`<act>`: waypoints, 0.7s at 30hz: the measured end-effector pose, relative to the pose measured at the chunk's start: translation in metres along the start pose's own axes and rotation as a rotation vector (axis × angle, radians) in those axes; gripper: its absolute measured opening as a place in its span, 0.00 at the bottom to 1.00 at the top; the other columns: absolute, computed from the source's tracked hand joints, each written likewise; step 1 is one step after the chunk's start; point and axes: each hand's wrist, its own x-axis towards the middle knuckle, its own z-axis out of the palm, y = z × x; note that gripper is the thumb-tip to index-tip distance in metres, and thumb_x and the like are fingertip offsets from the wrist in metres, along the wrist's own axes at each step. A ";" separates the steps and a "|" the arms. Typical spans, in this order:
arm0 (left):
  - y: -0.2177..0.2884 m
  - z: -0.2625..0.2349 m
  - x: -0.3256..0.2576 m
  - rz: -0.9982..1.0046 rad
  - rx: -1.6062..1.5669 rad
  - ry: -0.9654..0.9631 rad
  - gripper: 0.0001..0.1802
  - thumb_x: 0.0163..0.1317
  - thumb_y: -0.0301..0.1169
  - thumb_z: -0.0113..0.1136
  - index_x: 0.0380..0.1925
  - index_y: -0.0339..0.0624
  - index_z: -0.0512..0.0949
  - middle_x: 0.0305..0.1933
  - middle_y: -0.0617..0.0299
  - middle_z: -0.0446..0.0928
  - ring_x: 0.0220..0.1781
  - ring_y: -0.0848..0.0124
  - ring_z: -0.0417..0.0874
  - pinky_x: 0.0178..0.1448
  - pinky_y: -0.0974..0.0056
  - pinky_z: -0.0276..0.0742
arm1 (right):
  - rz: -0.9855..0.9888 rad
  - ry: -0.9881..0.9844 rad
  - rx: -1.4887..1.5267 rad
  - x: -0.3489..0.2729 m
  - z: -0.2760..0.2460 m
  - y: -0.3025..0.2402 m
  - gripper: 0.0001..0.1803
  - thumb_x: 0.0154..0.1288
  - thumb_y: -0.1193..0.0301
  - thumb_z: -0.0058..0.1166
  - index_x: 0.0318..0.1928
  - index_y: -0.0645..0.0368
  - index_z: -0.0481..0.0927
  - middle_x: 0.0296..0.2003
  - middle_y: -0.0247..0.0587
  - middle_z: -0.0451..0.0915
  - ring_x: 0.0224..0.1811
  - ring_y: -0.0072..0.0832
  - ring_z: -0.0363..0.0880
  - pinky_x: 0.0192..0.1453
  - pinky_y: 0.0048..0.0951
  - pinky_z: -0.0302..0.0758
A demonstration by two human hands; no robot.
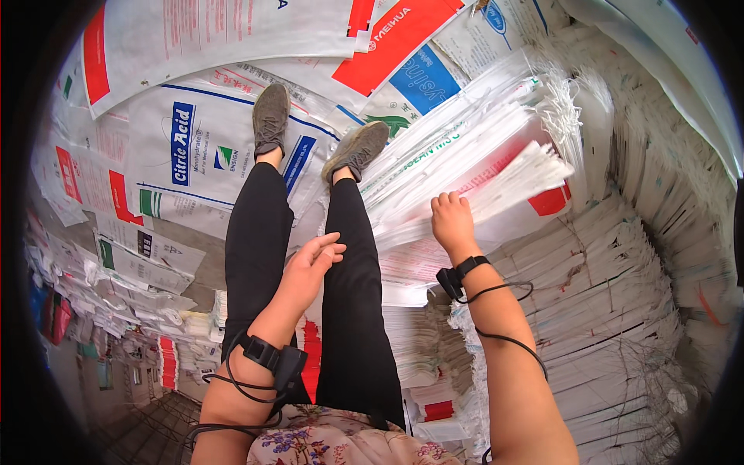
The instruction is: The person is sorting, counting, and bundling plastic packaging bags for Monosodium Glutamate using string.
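My right hand [452, 220] is at the lower edge of a stack of folded white woven sacks [434, 186], right of my legs. Its fingers are curled down on a folded white sack [508, 184] with a frayed end, and the fingertips are partly hidden. Over my thighs hovers my left hand [311, 260], palm turned inward, fingers loosely bent and apart, holding nothing. Both wrists carry a black strap with a small box and a cable. Red and green print shows on the stacked sacks.
Flat printed sacks [209, 147] lie under and around my shoes [353, 151]. Tall piles of bundled white sacks [589, 310] rise on the right, some tied with thin cord. More stacks [147, 310] and a dark metal grid [159, 426] are at lower left.
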 end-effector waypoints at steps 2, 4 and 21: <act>0.000 -0.009 -0.002 -0.015 0.007 -0.011 0.21 0.69 0.35 0.48 0.58 0.34 0.69 0.52 0.53 0.77 0.51 0.70 0.77 0.58 0.66 0.71 | 0.045 -0.023 0.042 -0.009 -0.004 -0.002 0.05 0.55 0.71 0.48 0.32 0.55 0.76 0.32 0.36 0.74 0.41 0.33 0.71 0.44 0.33 0.66; -0.005 -0.016 -0.002 -0.021 0.008 -0.021 0.22 0.69 0.35 0.48 0.59 0.35 0.69 0.52 0.53 0.77 0.51 0.70 0.77 0.58 0.66 0.71 | 0.053 -0.009 0.057 -0.008 -0.007 0.000 0.05 0.54 0.72 0.48 0.32 0.55 0.76 0.33 0.36 0.74 0.41 0.34 0.71 0.46 0.35 0.67; 0.024 -0.015 -0.007 -0.038 -0.041 -0.041 0.22 0.70 0.35 0.45 0.59 0.34 0.68 0.52 0.54 0.77 0.51 0.70 0.77 0.57 0.66 0.69 | 0.401 -0.086 -0.261 0.129 -0.105 0.206 0.23 0.61 0.55 0.40 0.45 0.56 0.81 0.43 0.39 0.82 0.53 0.35 0.74 0.61 0.40 0.60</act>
